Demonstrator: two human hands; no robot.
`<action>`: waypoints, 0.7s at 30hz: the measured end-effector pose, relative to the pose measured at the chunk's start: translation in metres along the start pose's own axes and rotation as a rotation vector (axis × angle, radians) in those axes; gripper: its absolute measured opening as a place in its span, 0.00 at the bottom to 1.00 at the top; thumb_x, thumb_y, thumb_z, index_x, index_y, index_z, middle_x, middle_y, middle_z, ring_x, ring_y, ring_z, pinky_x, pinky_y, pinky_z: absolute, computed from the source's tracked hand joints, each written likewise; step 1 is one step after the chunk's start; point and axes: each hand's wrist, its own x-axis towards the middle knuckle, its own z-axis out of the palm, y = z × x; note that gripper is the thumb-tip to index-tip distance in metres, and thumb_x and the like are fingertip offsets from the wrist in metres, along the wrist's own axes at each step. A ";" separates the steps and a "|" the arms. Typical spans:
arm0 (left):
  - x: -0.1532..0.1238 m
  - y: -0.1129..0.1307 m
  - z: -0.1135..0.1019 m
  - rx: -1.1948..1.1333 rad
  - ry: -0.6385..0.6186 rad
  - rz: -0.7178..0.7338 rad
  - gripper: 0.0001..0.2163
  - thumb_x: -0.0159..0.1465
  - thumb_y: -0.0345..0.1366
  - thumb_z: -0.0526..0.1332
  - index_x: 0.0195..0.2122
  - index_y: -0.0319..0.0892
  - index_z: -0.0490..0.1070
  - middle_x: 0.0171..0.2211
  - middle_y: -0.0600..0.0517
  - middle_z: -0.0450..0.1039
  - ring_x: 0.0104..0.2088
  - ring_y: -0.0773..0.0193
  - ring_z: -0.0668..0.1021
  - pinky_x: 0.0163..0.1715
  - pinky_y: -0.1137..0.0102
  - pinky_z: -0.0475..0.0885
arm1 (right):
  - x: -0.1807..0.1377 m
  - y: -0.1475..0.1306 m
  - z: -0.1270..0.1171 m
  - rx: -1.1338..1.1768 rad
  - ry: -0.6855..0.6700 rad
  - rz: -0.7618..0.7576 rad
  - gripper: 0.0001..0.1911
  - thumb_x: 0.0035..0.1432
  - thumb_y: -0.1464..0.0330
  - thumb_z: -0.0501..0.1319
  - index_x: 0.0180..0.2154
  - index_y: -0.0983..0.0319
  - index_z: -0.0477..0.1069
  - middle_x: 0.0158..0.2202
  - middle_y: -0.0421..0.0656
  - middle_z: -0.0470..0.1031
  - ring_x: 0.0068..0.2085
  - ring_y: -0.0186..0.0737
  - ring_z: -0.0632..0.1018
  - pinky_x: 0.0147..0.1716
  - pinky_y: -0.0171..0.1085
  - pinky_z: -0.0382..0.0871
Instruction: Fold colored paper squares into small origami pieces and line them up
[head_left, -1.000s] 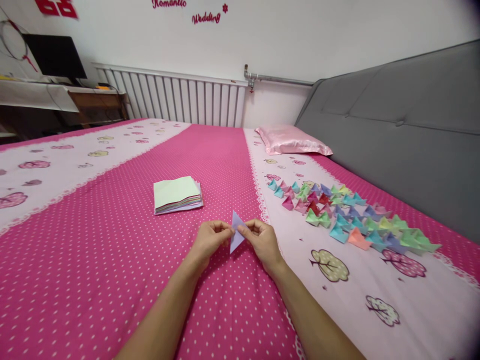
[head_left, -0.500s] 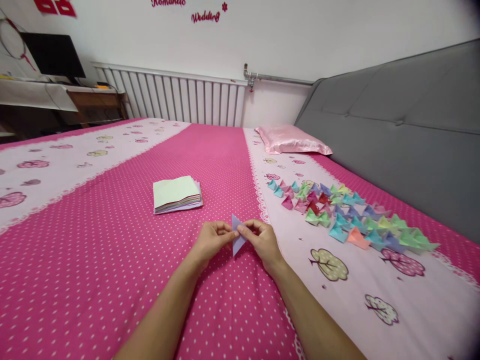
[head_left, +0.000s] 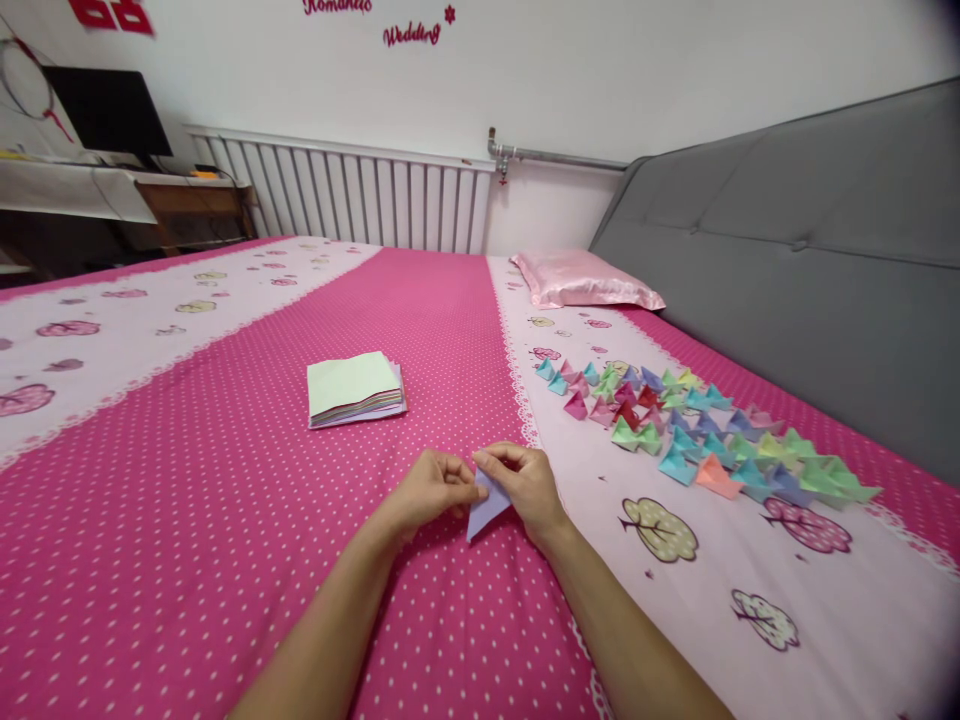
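Observation:
A small piece of folded lilac paper [head_left: 486, 508] is held between both hands, just above the pink dotted bedspread [head_left: 450, 640]. My left hand [head_left: 435, 488] pinches its left edge, thumb and index finger together. At the upper right, my right hand [head_left: 523, 485] grips the paper with its thumb on top, fingers curled behind. The paper's pointed lower end hangs down toward me. Beyond my left hand lies a stack of square coloured paper [head_left: 354, 382] with a pale green sheet on top. To the right stand rows of small folded paper boats [head_left: 679, 455] in many colours.
A pink satin pillow [head_left: 585, 280] lies at the far right against the grey headboard [head_left: 810, 200]. A white radiator [head_left: 360, 190] lines the back wall. At the far left, a monitor [head_left: 109, 112] stands on a desk [head_left: 196, 203].
The lilac paper has turned and dropped slightly toward me, showing more of its face. My left fingers have slid lower along it; my right hand stays nearly in place.

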 end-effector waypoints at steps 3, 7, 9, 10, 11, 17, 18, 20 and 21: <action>0.000 0.000 0.000 0.002 -0.010 0.004 0.11 0.44 0.37 0.67 0.17 0.38 0.66 0.13 0.53 0.67 0.14 0.72 0.67 0.16 0.76 0.57 | 0.001 0.001 0.000 -0.008 0.033 0.002 0.10 0.47 0.63 0.64 0.25 0.64 0.75 0.23 0.39 0.72 0.25 0.32 0.70 0.25 0.31 0.62; 0.003 -0.002 -0.001 0.013 0.031 0.025 0.10 0.45 0.37 0.66 0.19 0.36 0.68 0.13 0.52 0.68 0.14 0.72 0.67 0.16 0.76 0.58 | 0.003 0.002 -0.002 -0.004 0.160 -0.032 0.11 0.49 0.62 0.62 0.30 0.63 0.75 0.27 0.41 0.74 0.28 0.35 0.72 0.29 0.33 0.66; 0.005 -0.003 -0.001 -0.003 0.109 0.045 0.10 0.46 0.37 0.66 0.19 0.36 0.68 0.12 0.53 0.67 0.13 0.73 0.66 0.16 0.76 0.58 | 0.003 0.000 -0.003 -0.045 0.242 -0.104 0.11 0.50 0.63 0.61 0.33 0.63 0.74 0.31 0.42 0.75 0.32 0.37 0.73 0.33 0.35 0.67; 0.006 -0.003 -0.001 -0.022 0.160 0.054 0.10 0.46 0.37 0.66 0.19 0.36 0.67 0.12 0.53 0.67 0.13 0.73 0.66 0.15 0.76 0.57 | 0.003 -0.001 -0.003 -0.072 0.274 -0.137 0.11 0.51 0.63 0.60 0.34 0.63 0.74 0.32 0.42 0.75 0.33 0.37 0.74 0.34 0.35 0.67; 0.007 -0.003 -0.001 -0.043 0.213 0.061 0.10 0.46 0.37 0.66 0.19 0.36 0.67 0.12 0.54 0.67 0.13 0.73 0.65 0.15 0.76 0.57 | 0.002 -0.002 -0.003 -0.099 0.292 -0.160 0.11 0.52 0.64 0.60 0.35 0.63 0.73 0.32 0.43 0.75 0.33 0.37 0.74 0.35 0.35 0.67; 0.012 -0.005 -0.001 -0.136 0.384 0.118 0.10 0.44 0.37 0.66 0.22 0.36 0.68 0.17 0.52 0.70 0.17 0.71 0.70 0.19 0.75 0.62 | -0.002 -0.002 0.003 -0.248 0.139 -0.163 0.11 0.50 0.66 0.60 0.37 0.62 0.73 0.32 0.44 0.76 0.32 0.38 0.75 0.32 0.35 0.70; 0.012 -0.005 -0.001 -0.134 0.383 0.129 0.10 0.44 0.37 0.66 0.23 0.36 0.68 0.18 0.51 0.70 0.17 0.70 0.70 0.19 0.74 0.63 | -0.002 -0.001 0.004 -0.263 0.101 -0.152 0.12 0.50 0.67 0.61 0.38 0.62 0.72 0.34 0.44 0.76 0.34 0.38 0.75 0.32 0.35 0.71; 0.013 -0.006 -0.002 -0.124 0.376 0.141 0.10 0.44 0.37 0.65 0.23 0.36 0.69 0.18 0.51 0.71 0.19 0.69 0.71 0.21 0.73 0.64 | -0.002 0.001 0.005 -0.279 0.050 -0.128 0.15 0.48 0.67 0.61 0.41 0.61 0.72 0.38 0.45 0.75 0.36 0.39 0.75 0.32 0.35 0.72; 0.014 -0.007 -0.002 -0.122 0.373 0.144 0.10 0.44 0.36 0.65 0.23 0.36 0.69 0.18 0.51 0.71 0.19 0.69 0.71 0.21 0.73 0.64 | -0.002 0.002 0.005 -0.281 0.038 -0.117 0.16 0.48 0.67 0.62 0.41 0.61 0.71 0.40 0.46 0.74 0.37 0.39 0.75 0.31 0.35 0.73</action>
